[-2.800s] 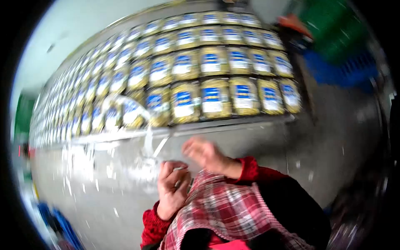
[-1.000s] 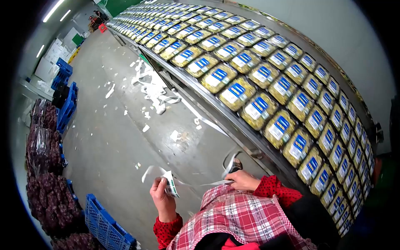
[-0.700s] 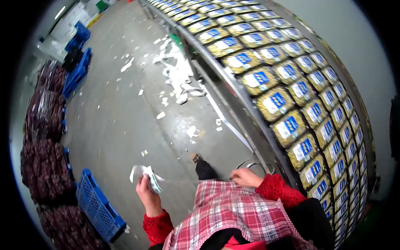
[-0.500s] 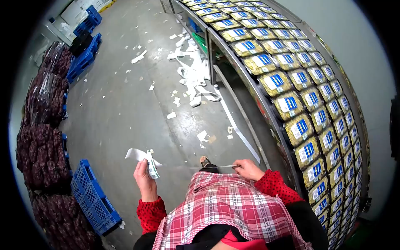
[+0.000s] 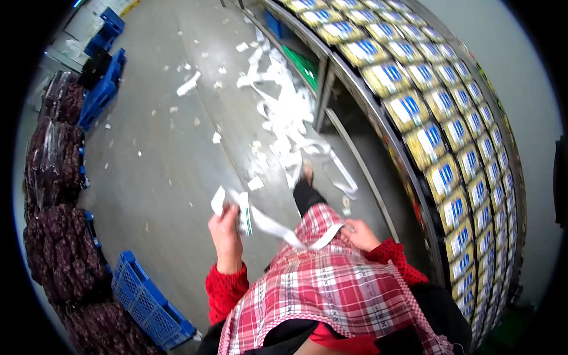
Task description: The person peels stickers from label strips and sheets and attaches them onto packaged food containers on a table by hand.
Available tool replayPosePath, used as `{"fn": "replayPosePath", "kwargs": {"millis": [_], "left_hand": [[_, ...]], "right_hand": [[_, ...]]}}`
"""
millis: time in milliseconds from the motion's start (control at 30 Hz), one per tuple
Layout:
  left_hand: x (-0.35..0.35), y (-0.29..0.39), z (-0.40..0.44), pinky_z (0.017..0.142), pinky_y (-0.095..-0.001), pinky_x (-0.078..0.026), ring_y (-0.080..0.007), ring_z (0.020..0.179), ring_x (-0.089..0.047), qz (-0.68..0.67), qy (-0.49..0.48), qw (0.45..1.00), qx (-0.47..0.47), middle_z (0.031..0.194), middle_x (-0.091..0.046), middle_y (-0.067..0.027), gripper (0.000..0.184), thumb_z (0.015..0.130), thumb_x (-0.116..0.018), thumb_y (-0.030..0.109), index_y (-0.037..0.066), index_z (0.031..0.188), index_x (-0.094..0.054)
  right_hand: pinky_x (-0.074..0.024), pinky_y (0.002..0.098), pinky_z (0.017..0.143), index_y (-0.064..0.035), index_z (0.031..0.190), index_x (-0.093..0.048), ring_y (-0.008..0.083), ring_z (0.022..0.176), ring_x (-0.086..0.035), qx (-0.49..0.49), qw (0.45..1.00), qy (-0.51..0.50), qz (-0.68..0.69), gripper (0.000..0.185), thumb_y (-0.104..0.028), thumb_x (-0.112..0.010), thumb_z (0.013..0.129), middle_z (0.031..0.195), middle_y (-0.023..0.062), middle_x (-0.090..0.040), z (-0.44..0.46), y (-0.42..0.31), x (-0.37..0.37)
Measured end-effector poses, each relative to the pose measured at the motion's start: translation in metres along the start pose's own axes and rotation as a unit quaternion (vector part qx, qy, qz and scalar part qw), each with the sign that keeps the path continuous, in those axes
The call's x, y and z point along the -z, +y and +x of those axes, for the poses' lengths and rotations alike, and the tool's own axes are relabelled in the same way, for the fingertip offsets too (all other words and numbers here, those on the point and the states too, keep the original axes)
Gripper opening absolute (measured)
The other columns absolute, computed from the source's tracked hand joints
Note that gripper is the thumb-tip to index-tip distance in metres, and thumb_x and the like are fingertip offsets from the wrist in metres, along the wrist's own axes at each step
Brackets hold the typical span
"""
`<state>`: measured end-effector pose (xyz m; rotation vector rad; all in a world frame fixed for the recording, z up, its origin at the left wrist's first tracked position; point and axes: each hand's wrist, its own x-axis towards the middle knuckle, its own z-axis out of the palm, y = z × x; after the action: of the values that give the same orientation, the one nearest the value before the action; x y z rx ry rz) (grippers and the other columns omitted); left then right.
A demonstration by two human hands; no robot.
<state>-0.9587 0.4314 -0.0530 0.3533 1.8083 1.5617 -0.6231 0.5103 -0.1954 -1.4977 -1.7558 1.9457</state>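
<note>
My left hand (image 5: pixel 226 235) is closed on a white paper label strip (image 5: pixel 273 227); a piece with green print (image 5: pixel 245 214) stands up beside the fingers, and a loose end sticks out past them. The strip sags in a curve across to my right hand (image 5: pixel 360 235), whose fingers pinch its other end in front of the checked apron (image 5: pixel 331 278). Nearest to my right hand is the long table edge (image 5: pixel 408 186). On that table stand rows of packed food trays (image 5: pixel 444 177) with blue and white labels.
A heap of white paper strip (image 5: pixel 287 112) lies on the floor ahead, with paper scraps (image 5: pixel 188 84) around it. To the left are stacked dark net sacks (image 5: pixel 62 245) and a blue plastic pallet (image 5: pixel 145 302). A green crate (image 5: pixel 300 68) sits under the table.
The strip between my hands has gone from taut to slack. My left hand has shifted right and up. My foot has stepped forward to the paper heap, and the view has moved along the table.
</note>
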Motion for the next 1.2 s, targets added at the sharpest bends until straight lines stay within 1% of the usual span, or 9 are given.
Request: {"fn": "replayPosePath", "kwargs": {"millis": [133, 167, 233, 467, 833, 867, 967, 1067, 1200], "left_hand": [[0.026, 0.008, 0.079, 0.058, -0.0261, -0.036, -0.0081, 0.065, -0.046, 0.017, 0.085, 0.996, 0.008, 0.07, -0.054, 0.002, 0.014, 0.084, -0.062, 0.011, 0.0, 0.075, -0.059], [0.031, 0.003, 0.101, 0.059, -0.0262, -0.039, -0.0088, 0.066, -0.049, -0.068, 0.117, 0.991, 0.022, 0.071, -0.056, 0.0012, 0.014, 0.084, -0.063, 0.009, -0.001, 0.074, -0.059], [0.029, 0.025, 0.139, 0.061, -0.0253, -0.043, -0.0103, 0.065, -0.055, -0.112, 0.131, 0.977, 0.122, 0.075, -0.062, -0.0022, 0.009, 0.084, -0.064, 0.006, -0.004, 0.083, -0.064], [0.023, 0.06, 0.29, 0.061, -0.0242, -0.044, -0.0106, 0.068, -0.058, -0.1, 0.124, 0.98, 0.117, 0.078, -0.065, -0.0047, 0.015, 0.083, -0.068, 0.008, -0.006, 0.09, -0.067], [0.084, 0.202, 0.6, 0.06, -0.024, -0.037, -0.0053, 0.067, -0.046, -0.155, 0.017, 0.987, -0.025, 0.076, -0.058, 0.0039, 0.012, 0.087, -0.061, 0.012, 0.003, 0.091, -0.068], [0.083, 0.211, 0.627, 0.058, -0.0234, -0.034, -0.0044, 0.065, -0.043, -0.177, -0.003, 0.984, -0.003, 0.077, -0.056, 0.005, 0.013, 0.088, -0.06, 0.013, 0.004, 0.09, -0.068], [0.059, 0.255, 0.681, 0.078, -0.0301, -0.05, -0.0169, 0.09, -0.063, -0.3, -0.065, 0.951, 0.047, 0.098, -0.065, -0.0066, 0.024, 0.095, -0.055, 0.02, 0.0, 0.108, -0.06], [0.037, 0.26, 0.724, 0.086, -0.0349, -0.052, -0.0223, 0.099, -0.065, -0.315, -0.097, 0.942, 0.056, 0.109, -0.064, -0.011, 0.03, 0.096, -0.054, 0.021, -0.003, 0.115, -0.056], [0.009, 0.28, 0.777, 0.078, -0.0276, -0.047, -0.0113, 0.093, -0.058, -0.28, -0.112, 0.948, 0.104, 0.102, -0.061, 0.0, 0.018, 0.097, -0.051, 0.019, 0.007, 0.108, -0.06]], "right_hand": [[-0.0505, 0.0425, 0.066, -0.0024, 0.097, -0.064, 0.0286, 0.066, -0.065, 0.078, 0.981, -0.089, -0.155, 0.023, -0.022, -0.059, 0.088, 0.076, 0.018, -0.066, 0.154, -0.095, -0.007], [-0.0508, 0.0411, 0.066, -0.0025, 0.096, -0.065, 0.0286, 0.068, -0.066, 0.191, 0.952, -0.049, -0.234, 0.021, -0.021, -0.058, 0.088, 0.074, 0.0158, -0.067, 0.186, -0.134, -0.011], [-0.0516, 0.0359, 0.064, -0.0012, 0.096, -0.066, 0.0238, 0.065, -0.067, 0.116, 0.981, -0.12, -0.097, 0.022, -0.017, -0.056, 0.085, 0.069, 0.0116, -0.067, 0.241, -0.209, -0.011], [-0.0512, 0.0316, 0.06, 0.0029, 0.094, -0.064, 0.0174, 0.061, -0.064, 0.192, 0.961, -0.124, -0.153, 0.019, -0.009, -0.052, 0.084, 0.067, 0.0095, -0.065, 0.409, -0.364, -0.016], [-0.0452, 0.0305, 0.048, 0.0021, 0.079, -0.061, 0.0182, 0.047, -0.056, -0.058, 0.978, 0.171, 0.101, 0.024, -0.015, -0.052, 0.093, 0.061, 0.0074, -0.059, 0.508, -0.319, -0.016], [-0.0449, 0.0318, 0.047, 0.0002, 0.079, -0.061, 0.0188, 0.046, -0.055, 0.127, 0.962, 0.23, -0.074, 0.029, -0.021, -0.05, 0.096, 0.061, 0.0079, -0.06, 0.536, -0.254, -0.007], [-0.0438, 0.0313, 0.043, 0.0004, 0.088, -0.058, 0.0167, 0.046, -0.054, -0.121, 0.95, 0.241, 0.159, 0.024, -0.02, -0.047, 0.097, 0.06, 0.0077, -0.055, 0.535, -0.319, -0.026], [-0.0449, 0.0322, 0.043, 0.0011, 0.088, -0.057, 0.0178, 0.046, -0.054, -0.127, 0.941, 0.256, 0.178, 0.022, -0.016, -0.047, 0.097, 0.06, 0.0094, -0.056, 0.57, -0.304, -0.025], [-0.0451, 0.0398, 0.041, 0.0003, 0.086, -0.059, 0.0257, 0.047, -0.056, -0.168, 0.921, 0.299, 0.182, 0.021, -0.013, -0.046, 0.094, 0.061, 0.0124, -0.056, 0.643, -0.3, -0.028]]}}
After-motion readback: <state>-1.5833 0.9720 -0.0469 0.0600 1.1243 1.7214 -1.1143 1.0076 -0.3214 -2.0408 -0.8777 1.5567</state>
